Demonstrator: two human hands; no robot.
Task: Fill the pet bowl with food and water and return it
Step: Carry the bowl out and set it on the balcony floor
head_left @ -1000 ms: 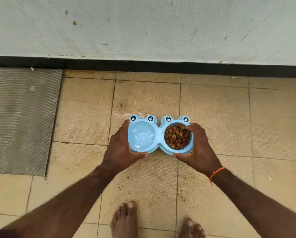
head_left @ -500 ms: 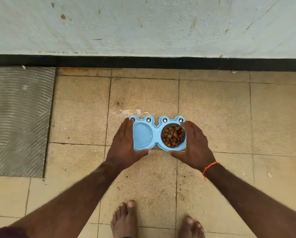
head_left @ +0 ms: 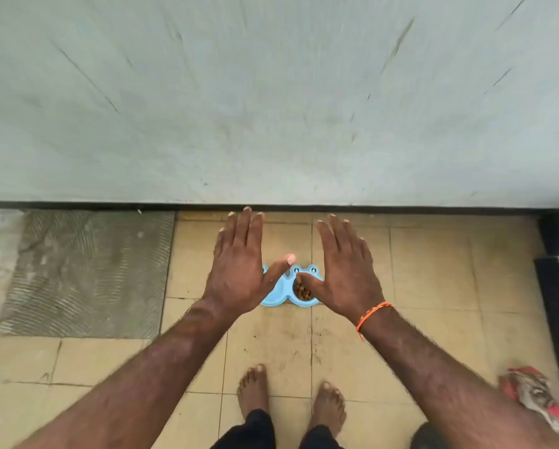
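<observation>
Soft even daylight; radial motion blur; wide-angle distortion.

No text, label, brand, number or sign can be read anywhere in the view; all surfaces are unmarked.

Your left hand (head_left: 239, 273): held flat, fingers straight and together, palm down, in front of the bowl's left half.
Your right hand (head_left: 346, 270): likewise flat and spread, hiding the bowl's right edge.
Pet bowl (head_left: 283, 294): blue double bowl on the tiled floor (head_left: 433, 286), near the wall (head_left: 271, 108).
Kibble (head_left: 301, 290): brown pieces in the right compartment.
Orange thread (head_left: 372, 314): tied round your right wrist.
Grey mat (head_left: 87, 273): left of the bowl, well apart.
Your bare feet (head_left: 253, 388): below the bowl.
</observation>
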